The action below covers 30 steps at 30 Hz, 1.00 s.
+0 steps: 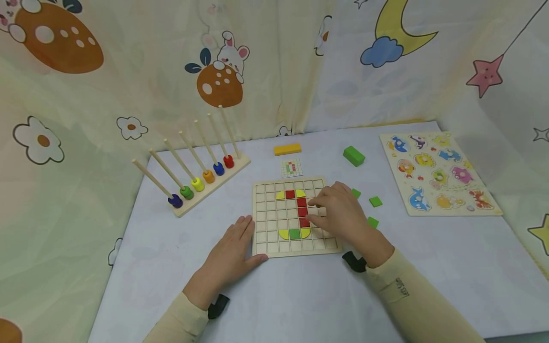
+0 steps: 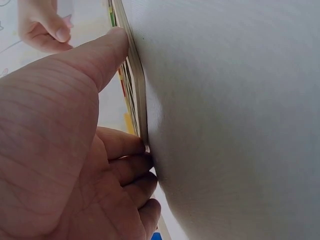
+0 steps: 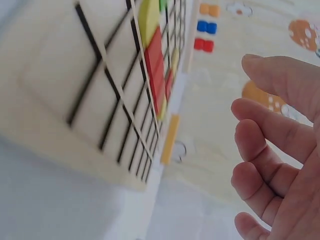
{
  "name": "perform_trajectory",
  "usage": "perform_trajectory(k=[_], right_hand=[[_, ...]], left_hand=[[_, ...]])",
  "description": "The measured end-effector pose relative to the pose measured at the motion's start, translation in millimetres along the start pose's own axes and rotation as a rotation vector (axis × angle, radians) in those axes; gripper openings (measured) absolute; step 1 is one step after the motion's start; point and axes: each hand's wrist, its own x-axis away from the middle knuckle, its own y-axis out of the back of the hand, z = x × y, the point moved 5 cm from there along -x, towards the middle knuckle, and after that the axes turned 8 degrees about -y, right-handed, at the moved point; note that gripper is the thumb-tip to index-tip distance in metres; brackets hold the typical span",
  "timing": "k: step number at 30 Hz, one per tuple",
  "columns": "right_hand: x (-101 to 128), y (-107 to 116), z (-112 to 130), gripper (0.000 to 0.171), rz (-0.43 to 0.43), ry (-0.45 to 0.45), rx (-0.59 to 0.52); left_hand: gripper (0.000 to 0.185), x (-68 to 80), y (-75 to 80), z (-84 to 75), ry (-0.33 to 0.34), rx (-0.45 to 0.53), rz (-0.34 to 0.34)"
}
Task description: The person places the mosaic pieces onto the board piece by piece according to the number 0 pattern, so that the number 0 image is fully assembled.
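Note:
A wooden grid board (image 1: 267,227) lies flat on the table. On it, red tiles (image 1: 302,212), one green tile (image 1: 294,234) and yellow rounded corner tiles (image 1: 283,234) form a bracket-like shape. My left hand (image 1: 229,247) rests at the board's left edge; its thumb and fingers touch the rim in the left wrist view. Above the board's right side is my right hand (image 1: 339,209), thumb and fingers apart. In the right wrist view this hand (image 3: 285,155) holds nothing between its loosely bent fingers.
Behind the board lie a small pattern card (image 1: 291,168) and an orange-yellow block (image 1: 287,149). A green block (image 1: 353,156) and loose green tiles (image 1: 375,201) lie to the right. A peg stand with rings (image 1: 210,183) stands left, an animal puzzle board (image 1: 433,190) far right.

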Motion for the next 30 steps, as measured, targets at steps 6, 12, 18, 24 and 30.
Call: perform_trajectory(k=[6, 12, 18, 24, 30], right_hand=[[-3.0, 20.4, -26.2, 0.035, -0.033, -0.064, -0.009], [-3.8, 37.4, -53.5, 0.034, -0.076, -0.121, 0.017], [-2.8, 45.1, -74.6, 0.033, -0.09, -0.151, 0.041], [-6.6, 39.2, -95.9, 0.035, -0.04, -0.197, 0.071], [-13.1, 30.9, -115.0, 0.038, 0.002, -0.242, 0.066]], left_hand=[[0.105, 0.0, -0.9, 0.4, -0.008, 0.0, 0.002], [0.105, -0.4, -0.3, 1.0, -0.002, -0.006, 0.013], [0.104, -0.2, 1.1, 0.3, 0.002, -0.007, 0.012], [0.104, 0.5, 1.6, -1.2, 0.0, 0.003, 0.004], [0.104, 0.2, 1.5, -0.9, -0.006, 0.001, -0.009]])
